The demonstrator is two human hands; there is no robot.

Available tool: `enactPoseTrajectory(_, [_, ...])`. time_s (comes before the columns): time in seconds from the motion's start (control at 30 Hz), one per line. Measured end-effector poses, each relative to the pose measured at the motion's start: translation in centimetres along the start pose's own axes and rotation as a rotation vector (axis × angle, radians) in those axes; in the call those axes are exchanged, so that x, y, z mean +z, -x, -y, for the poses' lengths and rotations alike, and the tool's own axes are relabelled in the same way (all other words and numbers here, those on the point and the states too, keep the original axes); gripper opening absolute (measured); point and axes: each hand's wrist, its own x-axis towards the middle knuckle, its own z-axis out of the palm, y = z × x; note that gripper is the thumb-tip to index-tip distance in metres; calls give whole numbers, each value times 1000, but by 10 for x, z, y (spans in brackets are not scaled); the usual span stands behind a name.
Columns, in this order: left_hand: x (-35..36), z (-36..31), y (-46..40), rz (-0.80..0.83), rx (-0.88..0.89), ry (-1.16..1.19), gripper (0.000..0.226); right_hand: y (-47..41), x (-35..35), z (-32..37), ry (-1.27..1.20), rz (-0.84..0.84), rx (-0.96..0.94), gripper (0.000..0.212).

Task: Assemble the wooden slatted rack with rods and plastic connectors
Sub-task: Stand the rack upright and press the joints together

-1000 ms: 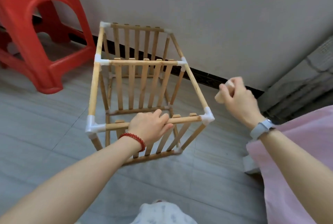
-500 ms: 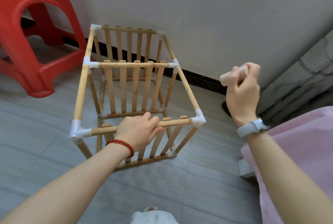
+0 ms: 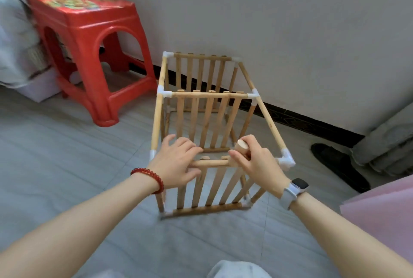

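Observation:
The wooden slatted rack (image 3: pixel 210 121) stands on the floor, a box of rods, slat panels and white plastic corner connectors (image 3: pixel 287 159). My left hand (image 3: pixel 176 163) rests on the near top rod (image 3: pixel 212 163) with its fingers spread and relaxed over it. My right hand (image 3: pixel 254 161) grips a short thick wooden peg (image 3: pixel 241 146) that points upward, and sits on the same rod just to the right. The rod's ends are hidden under both hands.
A red plastic stool (image 3: pixel 89 54) stands to the left against the wall. A dark shoe (image 3: pixel 337 166) lies on the floor to the right, near a grey ribbed pipe (image 3: pixel 388 143). Pink cloth (image 3: pixel 384 208) covers the right foreground.
My right hand has come down from beside the rack onto the near top rod, still holding the peg. My left hand has loosened its grip on the rod. The view has tilted up.

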Motion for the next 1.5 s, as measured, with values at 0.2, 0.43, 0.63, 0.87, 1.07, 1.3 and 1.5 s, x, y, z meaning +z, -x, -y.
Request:
enactPoseTrajectory(0.2, [-9,80,71,200,-296,194,79,-14,40,73,-15,167,-153,27])
enactPoseTrajectory(0.43, [-13,98,55,85,-191,226,73,-36,38,148,-33,-129,-413,36])
enactPoseTrajectory(0.63, [1,95,62,31,-190,323,78,-31,85,150,295,-12,-355,42])
enactPoseTrajectory(0.87, [9,95,61,-9,-173,310,84,-60,65,158,67,-369,-494,35])
enactPoseTrajectory(1.07, [17,96,71,-14,-238,303,87,-27,95,132,466,64,-381,36])
enactPoseTrajectory(1.3, [2,114,46,108,-128,158,97,-35,68,108,233,161,-192,34])
enactPoseTrajectory(1.5, [-31,122,1,213,113,-150,65,-21,55,62,-81,290,84,33])
